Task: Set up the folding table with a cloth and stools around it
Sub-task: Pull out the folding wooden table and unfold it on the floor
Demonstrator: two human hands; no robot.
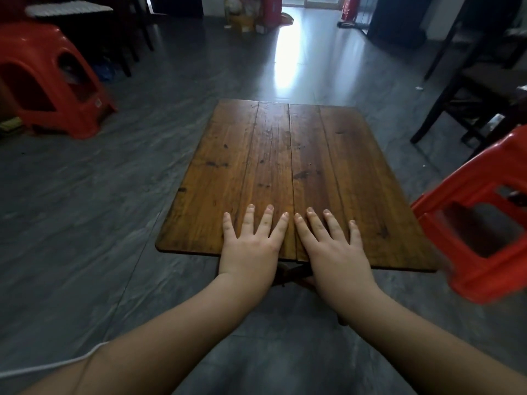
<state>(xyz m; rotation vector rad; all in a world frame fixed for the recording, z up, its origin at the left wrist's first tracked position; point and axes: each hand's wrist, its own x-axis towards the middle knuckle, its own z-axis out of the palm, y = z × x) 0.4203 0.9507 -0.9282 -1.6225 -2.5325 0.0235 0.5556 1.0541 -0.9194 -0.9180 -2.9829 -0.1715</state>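
The wooden folding bench (288, 166) stands unfolded in the middle of the room, on the grey floor (85, 209). Its top is bare brown planks w/ dark knots and scratches, no cloth on it.

The person leans over the near edge and has both hands flat on the wood. The left hand (251, 240) lies palm down, fingers straight and spread apart. The right hand (333, 246) lies the same way, just beside it; the two index fingers are almost touching near the centre seam of the top. Neither hand holds anything, they only press on the surface. Under the near edge, btw the wrists, a dark part of the folding legs (291, 273) shows.

One red plastic stool (54, 81) stands on the floor to the left, well apart from the bench. A second red stool (479, 223) is at the right, tilted, very near the bench's right near corner; if it touches the corner I cannot tell.

Farther right stands a dark wooden chair (467, 92). A thin white cord (57, 364) runs by the left forearm.
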